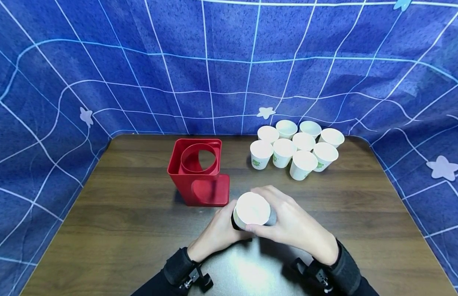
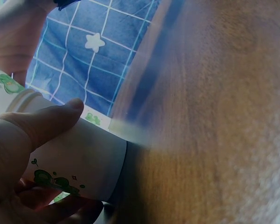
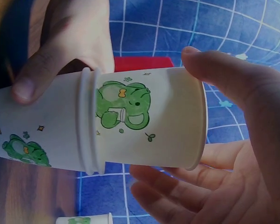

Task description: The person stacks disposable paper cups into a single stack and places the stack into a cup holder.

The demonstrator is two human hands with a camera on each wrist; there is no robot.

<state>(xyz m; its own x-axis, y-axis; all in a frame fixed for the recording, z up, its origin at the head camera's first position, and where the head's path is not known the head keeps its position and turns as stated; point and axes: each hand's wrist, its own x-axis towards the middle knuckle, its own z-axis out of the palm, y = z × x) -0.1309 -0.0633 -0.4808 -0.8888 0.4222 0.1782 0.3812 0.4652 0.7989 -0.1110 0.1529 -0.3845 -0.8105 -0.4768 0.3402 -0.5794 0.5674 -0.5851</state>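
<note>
A white paper cup (image 1: pixel 252 208) printed with a green bear stands end to end on a lower paper cup (image 3: pixel 42 126) in front of me. Where they meet, two rolled rims lie side by side in the right wrist view. My left hand (image 1: pixel 224 226) grips the lower cup, thumb along its side and fingers curled beneath. Around the upper cup, my right hand (image 1: pixel 291 218) has its thumb at the end edge and its fingers on the opposite side. The lower cup (image 2: pixel 84 158) is mostly hidden under the upper one in the head view.
A red stand (image 1: pixel 178 168) with a round ring and a flat foot is just beyond my left hand. Several white paper cups (image 1: pixel 304 164) are grouped upright at the back right of the wooden table (image 1: pixel 121 222). Blue gridded cloth (image 1: pixel 229 74) hangs behind.
</note>
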